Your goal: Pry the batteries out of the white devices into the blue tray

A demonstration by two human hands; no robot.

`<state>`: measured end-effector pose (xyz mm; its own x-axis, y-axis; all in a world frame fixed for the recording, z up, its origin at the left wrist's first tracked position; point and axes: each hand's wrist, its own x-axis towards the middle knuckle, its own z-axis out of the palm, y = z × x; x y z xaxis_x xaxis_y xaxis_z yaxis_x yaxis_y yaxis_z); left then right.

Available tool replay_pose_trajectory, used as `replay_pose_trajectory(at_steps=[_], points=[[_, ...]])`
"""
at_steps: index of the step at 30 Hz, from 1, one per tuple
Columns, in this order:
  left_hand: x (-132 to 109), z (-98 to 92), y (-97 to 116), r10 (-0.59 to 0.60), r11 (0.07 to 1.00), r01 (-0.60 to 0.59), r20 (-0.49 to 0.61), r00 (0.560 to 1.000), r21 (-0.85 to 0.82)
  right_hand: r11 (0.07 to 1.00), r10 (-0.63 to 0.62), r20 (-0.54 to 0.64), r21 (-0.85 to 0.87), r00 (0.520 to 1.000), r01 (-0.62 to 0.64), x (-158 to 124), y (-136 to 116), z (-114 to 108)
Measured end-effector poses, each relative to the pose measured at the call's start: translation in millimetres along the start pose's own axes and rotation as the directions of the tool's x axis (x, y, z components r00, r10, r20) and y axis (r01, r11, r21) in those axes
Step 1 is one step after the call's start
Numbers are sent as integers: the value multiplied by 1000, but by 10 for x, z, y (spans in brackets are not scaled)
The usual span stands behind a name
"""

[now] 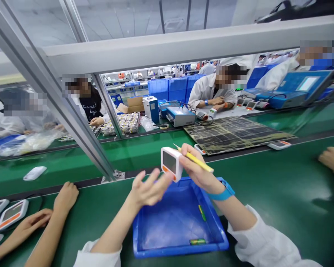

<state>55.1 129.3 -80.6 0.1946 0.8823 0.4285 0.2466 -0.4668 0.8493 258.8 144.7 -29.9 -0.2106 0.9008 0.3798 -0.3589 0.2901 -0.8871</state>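
My right hand (pixel 196 168) grips a small white device (pixel 170 163) with a grey screen and orange buttons, held tilted above a blue tray. In the same hand lies a slim yellow tool (pixel 197 160) with a thin pointed tip; its exact kind is unclear. My left hand (pixel 150 189) has its fingers spread, palm up, at the device's lower edge; whether they touch it I cannot tell. Inside the blue tray (pixel 180 250) are two green-and-yellow batteries, one battery (pixel 202 213) by the right wall and another battery (pixel 197 241) near the front.
Other people's hands rest at the left, beside white devices (pixel 12 215), and at the right edge. A metal post (pixel 80 137) rises at left. Beyond the green bench (pixel 267 185) lie a dark gridded board (pixel 236 133), another white device (pixel 280 144) and blue test boxes (pixel 180 115).
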Motion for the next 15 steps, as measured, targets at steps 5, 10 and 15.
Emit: replay_pose_trajectory(at_steps=[5, 10, 15], points=[[117, 297, 188, -201, 921, 106, -221, 954, -376, 984, -93, 30, -152, 995, 97, -100, 77, -46], [211, 401, 163, -590, 109, 638, 467, 658, -762, 674, -120, 451, -617, 885, 406, -254, 394, 44], [174, 358, -74, -559, 41, 622, 499, 663, -782, 776, -44, 376, -571, 925, 269, -226, 689, -4]])
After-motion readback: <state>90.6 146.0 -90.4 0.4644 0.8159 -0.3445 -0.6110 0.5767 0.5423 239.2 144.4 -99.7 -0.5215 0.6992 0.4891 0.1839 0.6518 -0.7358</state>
